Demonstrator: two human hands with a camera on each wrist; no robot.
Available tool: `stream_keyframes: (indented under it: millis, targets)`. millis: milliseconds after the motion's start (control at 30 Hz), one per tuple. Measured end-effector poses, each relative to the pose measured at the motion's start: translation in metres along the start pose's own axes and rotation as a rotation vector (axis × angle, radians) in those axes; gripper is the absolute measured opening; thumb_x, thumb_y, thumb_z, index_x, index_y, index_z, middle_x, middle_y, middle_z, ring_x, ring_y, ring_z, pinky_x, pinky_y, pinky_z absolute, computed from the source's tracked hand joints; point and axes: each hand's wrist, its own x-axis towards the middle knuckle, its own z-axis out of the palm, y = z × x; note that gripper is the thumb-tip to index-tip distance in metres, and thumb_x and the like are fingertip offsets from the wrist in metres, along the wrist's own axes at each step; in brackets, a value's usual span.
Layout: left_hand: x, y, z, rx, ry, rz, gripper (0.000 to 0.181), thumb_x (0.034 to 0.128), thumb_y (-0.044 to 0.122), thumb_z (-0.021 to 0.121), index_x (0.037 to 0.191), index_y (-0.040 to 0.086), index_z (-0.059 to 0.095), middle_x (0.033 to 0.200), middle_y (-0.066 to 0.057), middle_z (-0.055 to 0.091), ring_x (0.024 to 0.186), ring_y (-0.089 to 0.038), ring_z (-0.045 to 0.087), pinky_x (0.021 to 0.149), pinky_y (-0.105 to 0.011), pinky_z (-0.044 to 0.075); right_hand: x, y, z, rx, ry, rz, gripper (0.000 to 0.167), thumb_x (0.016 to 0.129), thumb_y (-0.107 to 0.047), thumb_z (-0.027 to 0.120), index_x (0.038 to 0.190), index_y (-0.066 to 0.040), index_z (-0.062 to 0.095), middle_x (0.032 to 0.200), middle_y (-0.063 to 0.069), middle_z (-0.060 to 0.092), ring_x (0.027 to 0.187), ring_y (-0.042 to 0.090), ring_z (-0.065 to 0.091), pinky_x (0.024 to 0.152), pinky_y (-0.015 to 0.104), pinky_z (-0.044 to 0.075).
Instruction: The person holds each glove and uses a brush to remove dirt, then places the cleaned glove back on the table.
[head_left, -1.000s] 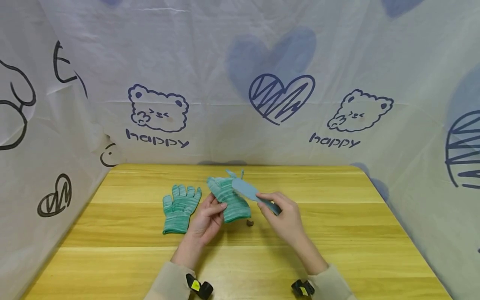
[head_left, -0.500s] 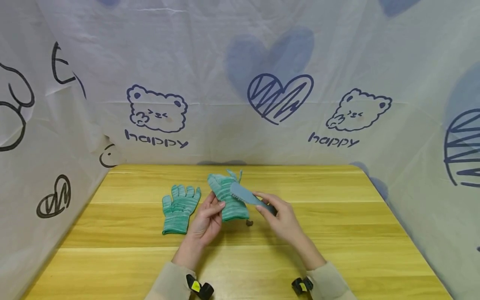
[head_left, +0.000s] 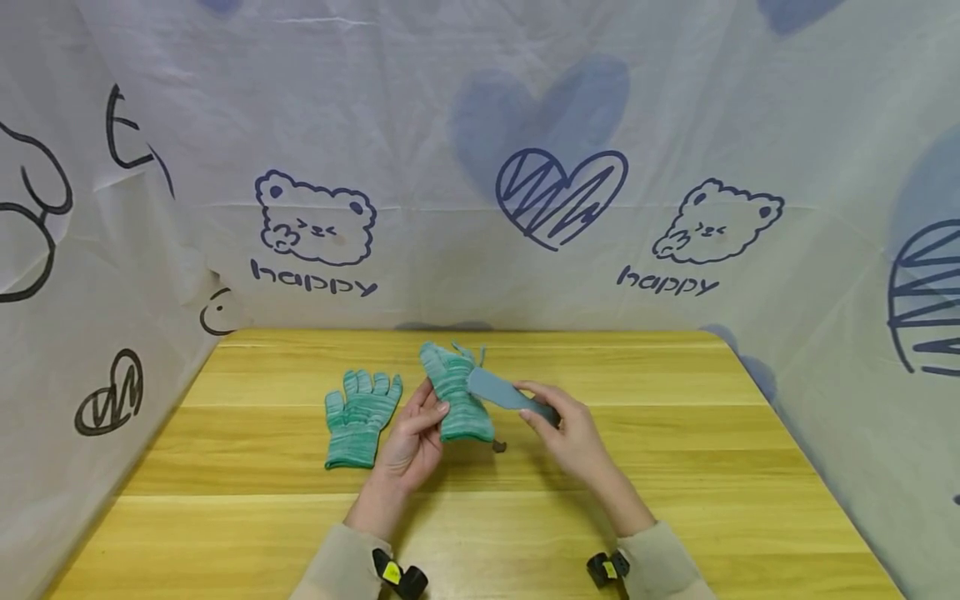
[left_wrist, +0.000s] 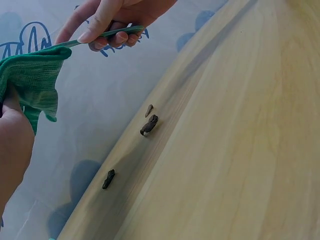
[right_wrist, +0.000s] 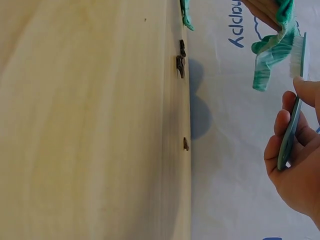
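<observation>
Raised over the table, a green-and-white knitted glove (head_left: 456, 400) is pinched between the thumb and fingers of my left hand (head_left: 411, 440). Its cuff points toward me. My right hand (head_left: 573, 435) grips a blue-grey brush (head_left: 497, 389) by the handle, the brush head against or very close to the glove's right side. White bristles (right_wrist: 296, 59) face the glove in the right wrist view. A matching glove (head_left: 362, 423) lies flat on the table, left of my left hand.
Below the held glove, a dark brown clump (head_left: 499, 447) lies on the wooden table (head_left: 675, 450). The left wrist view shows several such pieces, including a larger clump (left_wrist: 149, 125) and a separate one (left_wrist: 108, 179). A printed cloth (head_left: 435, 250) hangs behind the table.
The held glove has turned a little more upright, its cuff shifting slightly left. The brush head has moved slightly down across the glove. The flat glove stays put.
</observation>
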Motion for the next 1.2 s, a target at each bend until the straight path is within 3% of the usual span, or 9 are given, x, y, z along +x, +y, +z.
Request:
stream_keyframes:
  millis: [333, 433, 500, 533, 633, 767, 833, 967, 1200]
  targets:
    - [-0.001, -0.001, 0.001, 0.004, 0.018, -0.015, 0.081, 0.1013, -0.017, 0.027, 0.162, 0.006, -0.021, 0.172, -0.012, -0.02, 0.157, -0.02, -0.014, 0.106, -0.014, 0.043, 0.001, -0.001, -0.002, 0.014, 0.123, 0.021, 0.038, 0.102, -0.012, 0.069, 0.14, -0.015, 0.066, 0.102, 0.007, 0.071, 0.076, 0.012, 0.063, 0.061, 0.025, 0.048]
    - [0.0, -0.002, 0.0, 0.044, 0.01, -0.028, 0.081, 0.1014, -0.016, 0.028, 0.163, 0.006, -0.019, 0.172, -0.014, -0.018, 0.158, -0.02, -0.006, 0.104, -0.013, 0.045, 0.001, -0.008, -0.002, 0.036, 0.16, 0.019, 0.039, 0.101, -0.011, 0.069, 0.14, -0.014, 0.066, 0.095, 0.006, 0.072, 0.073, 0.012, 0.063, 0.058, 0.024, 0.046]
    - [0.0, -0.002, 0.0, 0.077, 0.012, -0.044, 0.082, 0.1019, -0.016, 0.03, 0.162, 0.006, -0.022, 0.17, -0.014, -0.023, 0.157, -0.018, -0.002, 0.105, -0.013, 0.043, 0.001, -0.014, -0.001, 0.036, 0.153, 0.012, 0.039, 0.101, -0.012, 0.069, 0.14, -0.015, 0.066, 0.093, 0.005, 0.069, 0.071, 0.013, 0.06, 0.056, 0.024, 0.045]
    - [0.001, -0.003, 0.0, 0.089, 0.026, -0.054, 0.083, 0.1019, -0.015, 0.032, 0.162, 0.006, -0.022, 0.17, -0.014, -0.024, 0.156, -0.016, 0.008, 0.105, -0.013, 0.043, 0.001, -0.016, 0.0, 0.029, 0.143, 0.01, 0.039, 0.101, -0.013, 0.07, 0.14, -0.016, 0.067, 0.093, 0.004, 0.068, 0.07, 0.014, 0.058, 0.057, 0.025, 0.045]
    - [0.0, -0.003, 0.0, 0.107, 0.026, -0.073, 0.086, 0.1022, -0.014, 0.034, 0.16, 0.006, -0.027, 0.167, -0.013, -0.032, 0.155, -0.014, 0.002, 0.11, -0.013, 0.039, 0.001, -0.021, 0.002, 0.008, 0.106, 0.019, 0.038, 0.101, -0.016, 0.07, 0.139, -0.018, 0.068, 0.093, 0.002, 0.065, 0.069, 0.015, 0.053, 0.057, 0.025, 0.044]
    - [-0.001, -0.003, 0.001, 0.072, 0.015, -0.062, 0.086, 0.1006, -0.017, 0.033, 0.162, 0.006, -0.023, 0.17, -0.012, -0.025, 0.156, -0.019, -0.002, 0.108, -0.015, 0.042, 0.0, -0.019, 0.005, -0.005, 0.118, 0.027, 0.037, 0.1, -0.014, 0.072, 0.136, -0.018, 0.07, 0.093, 0.002, 0.066, 0.069, 0.013, 0.052, 0.058, 0.025, 0.044]
    - [-0.001, -0.003, 0.001, 0.06, 0.003, -0.052, 0.083, 0.0999, -0.018, 0.031, 0.164, 0.006, -0.016, 0.173, -0.013, -0.014, 0.157, -0.019, 0.015, 0.106, -0.016, 0.045, 0.0, -0.017, 0.005, -0.003, 0.143, 0.024, 0.036, 0.099, -0.013, 0.073, 0.135, -0.017, 0.071, 0.095, 0.002, 0.067, 0.069, 0.013, 0.053, 0.057, 0.025, 0.045]
    - [-0.002, -0.003, 0.002, 0.045, -0.009, -0.044, 0.08, 0.099, -0.02, 0.03, 0.166, 0.006, -0.006, 0.174, -0.013, 0.002, 0.138, -0.01, 0.05, 0.102, -0.018, 0.05, 0.0, -0.013, 0.004, -0.009, 0.167, 0.021, 0.036, 0.098, -0.012, 0.074, 0.134, -0.015, 0.072, 0.098, 0.005, 0.07, 0.07, 0.015, 0.055, 0.057, 0.025, 0.046]
    - [-0.001, -0.002, 0.001, 0.052, -0.017, -0.023, 0.078, 0.0986, -0.02, 0.029, 0.165, 0.004, -0.004, 0.173, -0.016, 0.001, 0.115, -0.005, 0.061, 0.097, -0.016, 0.051, 0.003, -0.014, -0.001, 0.01, 0.216, 0.086, 0.037, 0.098, -0.008, 0.073, 0.135, -0.01, 0.07, 0.09, 0.009, 0.072, 0.061, 0.012, 0.054, 0.05, 0.021, 0.039]
